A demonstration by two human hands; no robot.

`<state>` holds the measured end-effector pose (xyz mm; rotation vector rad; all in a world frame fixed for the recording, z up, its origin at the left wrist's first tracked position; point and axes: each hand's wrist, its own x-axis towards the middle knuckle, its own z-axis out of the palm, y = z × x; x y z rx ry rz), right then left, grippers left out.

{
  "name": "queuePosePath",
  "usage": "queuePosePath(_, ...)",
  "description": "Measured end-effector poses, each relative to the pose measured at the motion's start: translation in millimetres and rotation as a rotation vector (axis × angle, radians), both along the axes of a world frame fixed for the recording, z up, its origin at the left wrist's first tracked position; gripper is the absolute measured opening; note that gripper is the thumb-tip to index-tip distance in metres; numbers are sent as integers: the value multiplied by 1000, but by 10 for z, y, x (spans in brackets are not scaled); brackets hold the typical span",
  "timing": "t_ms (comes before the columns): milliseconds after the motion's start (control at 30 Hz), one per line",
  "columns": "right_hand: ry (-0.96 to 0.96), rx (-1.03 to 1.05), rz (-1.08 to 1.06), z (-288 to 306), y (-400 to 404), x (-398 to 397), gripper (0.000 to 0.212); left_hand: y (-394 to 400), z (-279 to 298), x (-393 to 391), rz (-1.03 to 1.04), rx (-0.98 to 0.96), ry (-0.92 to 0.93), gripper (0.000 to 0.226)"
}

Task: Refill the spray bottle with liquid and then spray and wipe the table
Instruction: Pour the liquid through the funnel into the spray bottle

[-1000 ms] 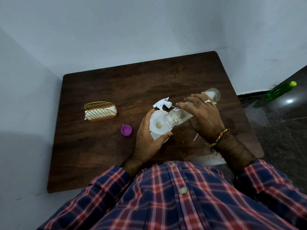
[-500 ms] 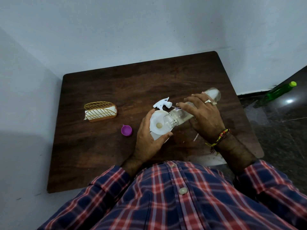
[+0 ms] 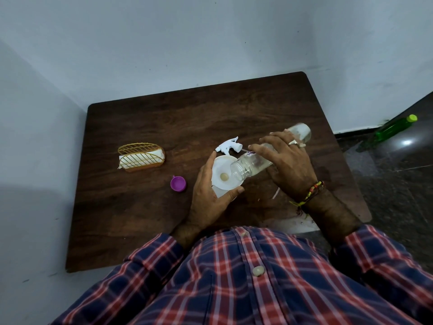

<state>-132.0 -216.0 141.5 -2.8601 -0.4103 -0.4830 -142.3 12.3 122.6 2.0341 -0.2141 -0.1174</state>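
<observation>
Dark wood table (image 3: 145, 214) set into a corner of pale walls, person in a plaid shirt (image 3: 246, 285) standing over its near edge. Right hand (image 3: 290, 165) comes in from the right, fingers curled over the top of a clear bottle (image 3: 255, 164) and gripping it mid-body; ring on one finger, beaded band at the wrist. Bottle tipped almost flat, base up and away toward the far right, open mouth low and pointing left over a white funnel (image 3: 223, 177). Bottle looks mostly see-through with a cloudy tint inside; bit of printed label near the neck; whether liquid is running out, cannot tell. Left hand (image 3: 210, 198) half closed, thumb and fingers wrapped round the funnel rim and the pale container under it; that container almost wholly hidden by the palm, only a whitish edge showing below the funnel. Funnel bowl is white, a small yellowish spot at its centre hole. White spray head (image 3: 228, 145) lies loose on the table just beyond the funnel, near the right fingertips. Gold wire holder (image 3: 140, 157) with white paper in it sits well left. Purple cap (image 3: 178, 183) lies open side up between holder and left hand. Green bottle (image 3: 396, 128) on the dark floor at far right, off the table.
</observation>
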Motion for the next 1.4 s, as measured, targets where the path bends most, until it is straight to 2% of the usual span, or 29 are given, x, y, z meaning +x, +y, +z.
queuePosePath(333,-1,-3,4,4,-2,3,53,6,-12,7,-9,-8,22,107)
queuePosePath(700,7,-21,18,43,1,1,46,0,-15,3,-10,-10,22,104)
queuePosePath(933,-41,-10,23,-1,-12,2,47,-3,-7,-6,-3,-9,19,100)
queuePosePath(1400,1,-41,28,42,-3,9,46,-10,-5,-11,-15,-4,7,95)
